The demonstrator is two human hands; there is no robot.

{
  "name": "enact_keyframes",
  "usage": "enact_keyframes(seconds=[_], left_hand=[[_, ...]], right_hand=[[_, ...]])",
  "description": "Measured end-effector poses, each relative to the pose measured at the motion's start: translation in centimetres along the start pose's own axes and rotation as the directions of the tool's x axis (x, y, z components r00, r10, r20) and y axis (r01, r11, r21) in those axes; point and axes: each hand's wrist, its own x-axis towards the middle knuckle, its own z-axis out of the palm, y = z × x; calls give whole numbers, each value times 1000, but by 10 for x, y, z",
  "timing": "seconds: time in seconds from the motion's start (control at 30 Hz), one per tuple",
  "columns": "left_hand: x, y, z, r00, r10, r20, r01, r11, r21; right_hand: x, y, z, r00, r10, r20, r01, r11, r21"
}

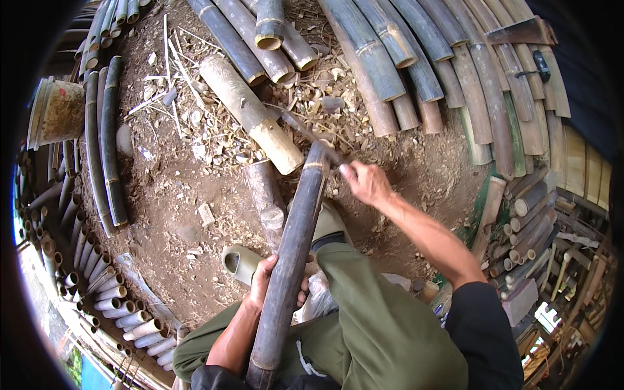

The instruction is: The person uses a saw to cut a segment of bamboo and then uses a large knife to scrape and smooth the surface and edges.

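Observation:
A thick dark bamboo pole (287, 263) slants from my lap up to the middle of the view. My left hand (261, 281) wraps round it about halfway along, with fingertips showing on its right side. Beyond the pole's far end, my right hand (369, 183) is closed on the handle of a long-bladed knife (300, 126). The blade, blurred by motion, points to the far left and crosses close to the pole's top; whether it touches cannot be told. A pale log (253, 114) lies just left of that end, partly over a shorter log (265, 198).
Wood chips (188, 117) litter the dirt floor. Bamboo poles (383, 52) lie along the far side, and a saw (520, 31) rests on the right ones. Cut bamboo tubes (123, 309) are stacked at left, below a bucket (58, 112). A sandal (239, 262) sits near my knee.

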Motion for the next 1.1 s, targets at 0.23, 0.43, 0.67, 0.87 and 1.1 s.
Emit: enact_keyframes(seconds=[0.23,0.43,0.67,0.87,1.1], left_hand=[[8,1,1,999,-2,49,6,998,-69],[7,-4,-7,998,-5,66,12,994,-110],[-75,-37,-8,999,-42,27,38,988,153],[-231,-59,38,995,14,-99,18,949,316],[-231,-75,30,826,561,-58,-488,762,425]], right_hand=[[-2,-2,-3,978,-203,-52,199,977,-69],[-15,-14,8,855,-501,-134,494,865,-85],[-27,-16,-35,983,-96,-156,116,985,125],[-78,-26,-71,984,47,-173,50,856,514],[-79,-74,-51,973,-182,-143,225,882,413]])
